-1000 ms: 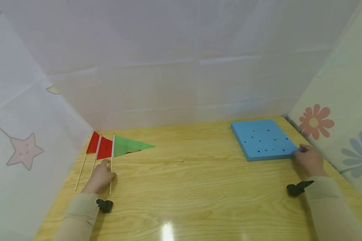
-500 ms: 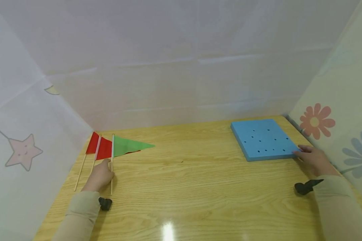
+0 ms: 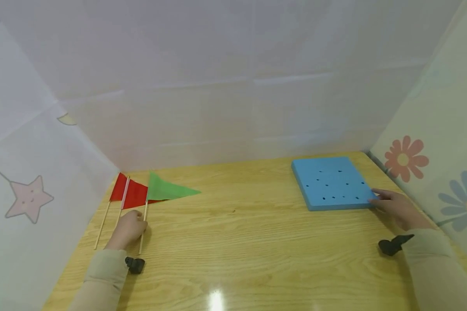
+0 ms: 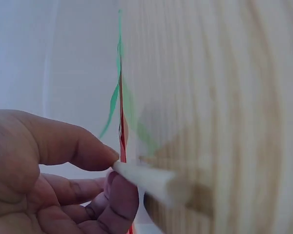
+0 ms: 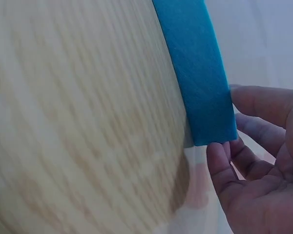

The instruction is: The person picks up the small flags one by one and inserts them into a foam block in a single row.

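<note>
In the head view, my left hand pinches the wooden stick of a green triangular flag between thumb and fingers. The left wrist view shows the stick's end pointing toward the camera, close over the table. Left of it lie two red flags on similar sticks, partly covered by the hand and the green cloth. At the right, my right hand holds the near right corner of a blue board with several small holes. The right wrist view has the thumb on the board's top face and fingers at its edge.
The wood-grain table stretches between the two hands. White sheeting closes off the back, and printed side panels with a star and flowers stand left and right. A small black device sits on each cuff.
The fingers of my left hand have closed on the green flag's stick, and its top has tilted to the right. With my right hand at its corner, the blue board has slid slightly left.
</note>
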Demonstrator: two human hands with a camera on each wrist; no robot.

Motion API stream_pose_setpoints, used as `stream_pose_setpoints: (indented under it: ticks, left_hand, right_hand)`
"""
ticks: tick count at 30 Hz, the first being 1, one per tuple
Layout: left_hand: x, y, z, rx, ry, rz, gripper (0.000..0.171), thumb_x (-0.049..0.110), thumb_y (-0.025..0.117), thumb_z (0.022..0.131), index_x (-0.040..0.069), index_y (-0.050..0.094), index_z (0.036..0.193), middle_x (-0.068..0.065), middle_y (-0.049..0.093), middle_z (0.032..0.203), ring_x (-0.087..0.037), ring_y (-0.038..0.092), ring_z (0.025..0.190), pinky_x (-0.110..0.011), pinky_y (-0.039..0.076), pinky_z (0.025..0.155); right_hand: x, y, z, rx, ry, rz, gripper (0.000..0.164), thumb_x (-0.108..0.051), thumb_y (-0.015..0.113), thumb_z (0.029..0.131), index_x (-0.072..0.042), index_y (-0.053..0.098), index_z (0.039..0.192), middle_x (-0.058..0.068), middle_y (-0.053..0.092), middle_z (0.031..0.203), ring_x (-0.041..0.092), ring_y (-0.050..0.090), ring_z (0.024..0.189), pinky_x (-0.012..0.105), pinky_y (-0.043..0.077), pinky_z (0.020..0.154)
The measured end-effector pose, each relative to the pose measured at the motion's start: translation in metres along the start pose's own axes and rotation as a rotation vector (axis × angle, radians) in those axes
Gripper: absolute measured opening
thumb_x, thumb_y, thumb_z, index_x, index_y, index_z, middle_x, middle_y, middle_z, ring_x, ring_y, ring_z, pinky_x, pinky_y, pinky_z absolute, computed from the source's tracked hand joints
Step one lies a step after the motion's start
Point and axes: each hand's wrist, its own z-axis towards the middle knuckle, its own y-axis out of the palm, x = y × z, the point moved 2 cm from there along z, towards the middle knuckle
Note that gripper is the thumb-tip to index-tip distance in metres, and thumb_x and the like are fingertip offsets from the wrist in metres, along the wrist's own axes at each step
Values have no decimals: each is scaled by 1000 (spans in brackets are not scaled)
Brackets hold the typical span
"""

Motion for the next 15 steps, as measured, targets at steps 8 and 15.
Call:
stream_pose_setpoints:
  ticks: [8,15]
  left_hand:
    - [1,2,5,53,-14,-99,42,5,49,94,-20,53,127,-36,62,120,-50,60,110,-55,53,89]
    - [4,1,4,114,3,-149,47,7,50,95,-17,52,135,-31,65,113,-39,64,97,-45,53,78]
  right_hand:
    - [-18,20,9,-76,-10,31,72,-23,54,109,17,16,155,46,27,143,54,34,128,15,44,75]
    - [-42,41,16,-86,-32,31,72,-23,59,107,16,22,155,41,36,138,48,42,122,39,51,89]
